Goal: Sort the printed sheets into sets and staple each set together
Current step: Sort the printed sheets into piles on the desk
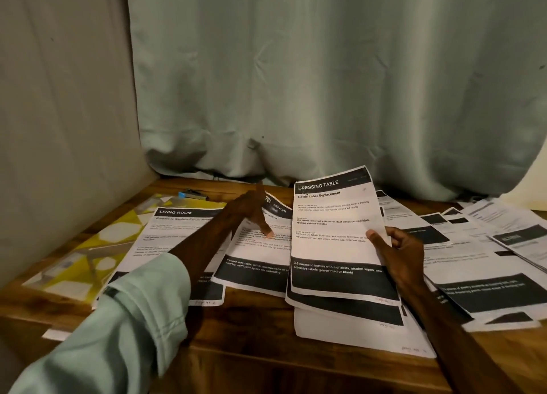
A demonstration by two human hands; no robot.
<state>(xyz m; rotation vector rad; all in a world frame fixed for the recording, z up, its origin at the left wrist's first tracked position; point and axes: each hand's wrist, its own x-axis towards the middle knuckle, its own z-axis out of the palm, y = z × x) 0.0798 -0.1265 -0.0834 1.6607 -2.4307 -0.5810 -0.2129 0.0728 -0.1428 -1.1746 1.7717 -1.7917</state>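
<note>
Printed sheets with black header and footer bands lie spread over a wooden table (254, 328). My right hand (396, 251) grips the right edge of a sheet headed "DRESSING TABLE" (334, 225), thumb on its face, lifting it over a stack of sheets (349, 325). My left hand (254, 213) hovers over a curled "LIVING ROOM" sheet (257, 263), fingers pointing down and touching it. Another "LIVING ROOM" sheet (171, 231) lies to the left, partly under my left forearm. A stapler (194, 194) with a blue end sits at the back left.
A yellow and white patterned folder (85, 254) lies at the table's left. Several more printed sheets (479, 245) fan out across the right side. A pale green curtain (325, 82) hangs behind the table, and a wall closes the left.
</note>
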